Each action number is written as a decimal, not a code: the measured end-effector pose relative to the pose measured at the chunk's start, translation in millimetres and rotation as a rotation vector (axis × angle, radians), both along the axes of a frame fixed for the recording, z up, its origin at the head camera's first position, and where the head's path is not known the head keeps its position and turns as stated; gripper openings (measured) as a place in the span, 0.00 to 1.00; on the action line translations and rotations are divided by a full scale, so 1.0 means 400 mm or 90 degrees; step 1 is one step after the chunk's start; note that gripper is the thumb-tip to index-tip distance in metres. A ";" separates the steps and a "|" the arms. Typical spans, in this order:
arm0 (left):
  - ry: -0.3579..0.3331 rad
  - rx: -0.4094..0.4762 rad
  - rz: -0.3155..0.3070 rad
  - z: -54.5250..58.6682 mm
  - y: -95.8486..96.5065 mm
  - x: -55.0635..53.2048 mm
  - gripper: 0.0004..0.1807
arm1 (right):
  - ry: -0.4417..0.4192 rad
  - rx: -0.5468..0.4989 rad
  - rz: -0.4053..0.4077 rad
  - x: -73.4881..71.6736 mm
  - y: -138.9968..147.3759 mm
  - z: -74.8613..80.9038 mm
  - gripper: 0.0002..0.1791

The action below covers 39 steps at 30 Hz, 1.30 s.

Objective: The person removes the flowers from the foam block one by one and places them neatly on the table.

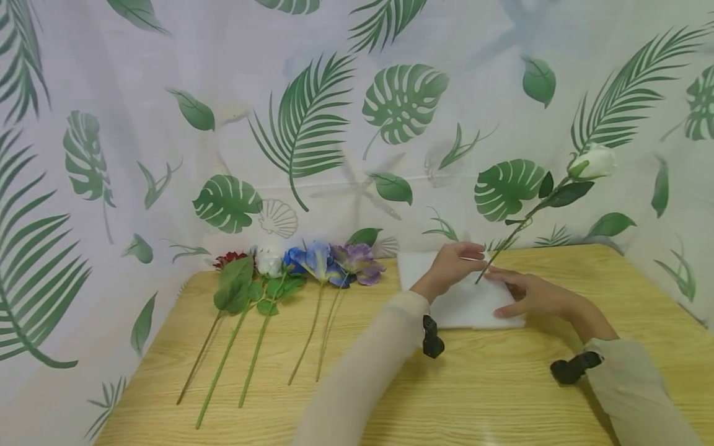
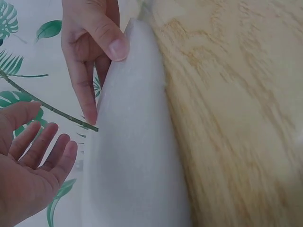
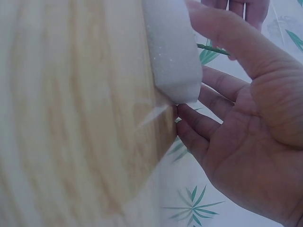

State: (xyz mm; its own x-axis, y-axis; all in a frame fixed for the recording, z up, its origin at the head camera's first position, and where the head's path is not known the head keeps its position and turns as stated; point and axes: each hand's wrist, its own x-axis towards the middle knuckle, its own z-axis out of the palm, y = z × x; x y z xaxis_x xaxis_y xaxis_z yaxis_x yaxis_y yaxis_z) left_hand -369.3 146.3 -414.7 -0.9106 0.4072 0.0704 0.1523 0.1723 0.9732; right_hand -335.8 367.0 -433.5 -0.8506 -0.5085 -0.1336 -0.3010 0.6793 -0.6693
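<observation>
A white foam block lies on the table in front of me. One white rose slants up to the right above it, the lower end of its green stem meeting the block. My right hand holds the block at its right end, thumb on one side and fingers spread along the other. Beside the stem, my left hand is held over the block with fingers loosely bent and apart, nothing between them, as the left wrist view shows.
Several artificial flowers lie in a row on the left of the wooden table: a red one, a white rose, blue ones and a purple one. Behind the table hangs a leaf-printed curtain.
</observation>
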 end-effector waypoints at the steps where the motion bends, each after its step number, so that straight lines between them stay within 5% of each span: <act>1: 0.002 0.003 -0.002 -0.002 0.003 0.000 0.16 | -0.001 -0.003 0.001 -0.001 0.000 0.000 0.49; 17: 0.037 -0.007 -0.040 0.004 0.024 0.001 0.15 | -0.011 -0.008 -0.009 -0.004 0.002 -0.010 0.49; 24: 0.073 -0.017 -0.014 -0.001 0.021 0.002 0.12 | 0.031 0.012 -0.004 0.002 0.003 -0.011 0.50; 39: 0.080 0.016 0.010 -0.003 0.006 -0.008 0.09 | -0.006 0.007 -0.007 0.000 0.003 0.000 0.51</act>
